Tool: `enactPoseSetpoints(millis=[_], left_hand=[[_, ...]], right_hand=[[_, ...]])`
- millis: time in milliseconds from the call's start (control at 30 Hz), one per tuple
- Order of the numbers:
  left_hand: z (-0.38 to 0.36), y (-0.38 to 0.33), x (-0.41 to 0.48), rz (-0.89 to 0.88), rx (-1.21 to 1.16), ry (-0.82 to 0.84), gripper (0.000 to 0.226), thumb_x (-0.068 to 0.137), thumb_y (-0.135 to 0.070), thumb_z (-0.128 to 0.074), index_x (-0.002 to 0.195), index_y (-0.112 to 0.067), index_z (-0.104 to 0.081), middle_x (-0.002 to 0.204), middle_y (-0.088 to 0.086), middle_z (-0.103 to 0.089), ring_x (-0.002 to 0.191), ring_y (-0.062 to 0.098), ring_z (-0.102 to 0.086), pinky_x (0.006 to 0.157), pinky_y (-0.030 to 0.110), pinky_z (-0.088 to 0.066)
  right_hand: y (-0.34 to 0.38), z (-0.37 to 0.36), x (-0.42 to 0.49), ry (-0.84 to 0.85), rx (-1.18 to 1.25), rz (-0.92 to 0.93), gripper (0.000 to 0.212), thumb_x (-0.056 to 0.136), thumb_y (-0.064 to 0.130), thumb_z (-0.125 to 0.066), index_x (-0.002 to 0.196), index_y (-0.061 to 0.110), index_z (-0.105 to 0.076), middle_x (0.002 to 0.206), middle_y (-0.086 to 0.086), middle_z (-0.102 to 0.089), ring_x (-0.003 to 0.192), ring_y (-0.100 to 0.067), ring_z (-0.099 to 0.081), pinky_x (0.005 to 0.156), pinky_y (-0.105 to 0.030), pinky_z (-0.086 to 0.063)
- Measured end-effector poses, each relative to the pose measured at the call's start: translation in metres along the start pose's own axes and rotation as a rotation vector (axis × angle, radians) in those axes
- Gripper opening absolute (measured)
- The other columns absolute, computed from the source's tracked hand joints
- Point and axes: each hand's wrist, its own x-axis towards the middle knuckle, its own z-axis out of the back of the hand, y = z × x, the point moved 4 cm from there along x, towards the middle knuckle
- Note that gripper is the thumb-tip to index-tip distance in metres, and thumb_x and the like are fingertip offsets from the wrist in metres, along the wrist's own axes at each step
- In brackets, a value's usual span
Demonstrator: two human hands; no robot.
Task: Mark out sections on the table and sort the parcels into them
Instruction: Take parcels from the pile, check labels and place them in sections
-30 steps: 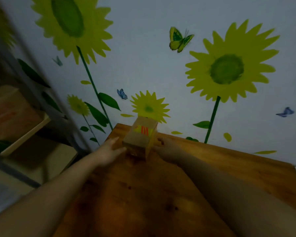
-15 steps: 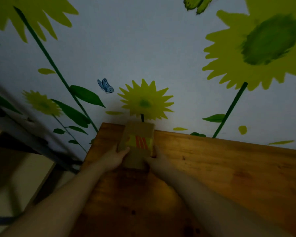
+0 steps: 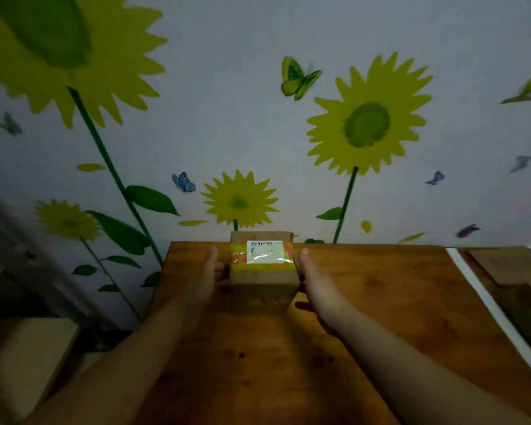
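Cardboard parcel (image 3: 262, 282) at 12 o'clock on the tabletop (image 3: 380, 289); white label (image 3: 265, 252) on yellow tape (image 3: 238, 251), print unreadable. Flanked by left hand (image 3: 207, 276) and right hand (image 3: 316, 279), fingers straight.

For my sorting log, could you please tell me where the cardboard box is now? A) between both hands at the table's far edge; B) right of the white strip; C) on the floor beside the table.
A: the box is at the far edge of the table, with the left hand and the right hand on either side.
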Motion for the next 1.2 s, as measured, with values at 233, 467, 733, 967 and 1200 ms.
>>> enactPoseSetpoints(millis=[233,467,733,967,1200], left_hand=[[-0.026,-0.043,-0.053,-0.195,0.013,0.113,0.04,0.096,-0.039,-0.045,0.135,-0.036,-0.046,0.126,-0.002,-0.059,0.115,0.018,-0.054,0.082,0.039,-0.05],[-0.064,-0.082,-0.1,-0.325,-0.085,0.206,0.031,0.098,-0.047,-0.033,0.107,-0.033,-0.059,0.118,-0.009,-0.061,0.107,0.017,-0.06,0.085,0.046,-0.048],[-0.136,-0.125,-0.161,-0.625,-0.075,0.21,0.043,0.085,0.006,-0.059,0.118,-0.02,-0.051,0.122,-0.01,-0.055,0.107,0.013,-0.059,0.072,0.028,-0.058],[-0.224,-0.137,-0.218,-0.833,-0.124,0.265,0.058,0.084,0.011,-0.057,0.117,-0.037,-0.05,0.117,-0.021,-0.061,0.122,0.01,-0.053,0.074,0.022,-0.056],[-0.291,-0.128,-0.262,-0.879,-0.128,0.339,0.069,0.089,0.009,-0.051,0.12,-0.052,-0.039,0.109,-0.038,-0.059,0.122,0.015,-0.053,0.071,0.02,-0.054]], right_hand=[[0.034,0.031,-0.073,-0.121,0.064,0.156,0.014,0.095,0.037,-0.05,0.106,0.029,-0.053,0.114,-0.003,-0.059,0.105,-0.022,-0.057,0.094,-0.045,-0.05],[0.062,0.074,-0.126,-0.26,0.105,0.276,0.054,0.085,0.069,-0.036,0.109,0.026,-0.058,0.111,-0.002,-0.065,0.105,-0.018,-0.062,0.093,-0.047,-0.051],[0.079,0.146,-0.192,-0.282,0.096,0.503,0.018,0.086,0.001,-0.059,0.097,0.013,-0.05,0.101,-0.005,-0.064,0.086,-0.013,-0.063,0.058,-0.022,-0.05],[0.092,0.233,-0.255,-0.248,0.142,0.672,0.037,0.081,-0.011,-0.059,0.099,0.019,-0.047,0.11,0.003,-0.062,0.102,-0.015,-0.063,0.064,-0.026,-0.057],[0.076,0.297,-0.294,-0.259,0.22,0.777,0.04,0.08,-0.008,-0.064,0.1,0.024,-0.051,0.114,0.003,-0.063,0.113,-0.014,-0.059,0.073,-0.031,-0.059]])
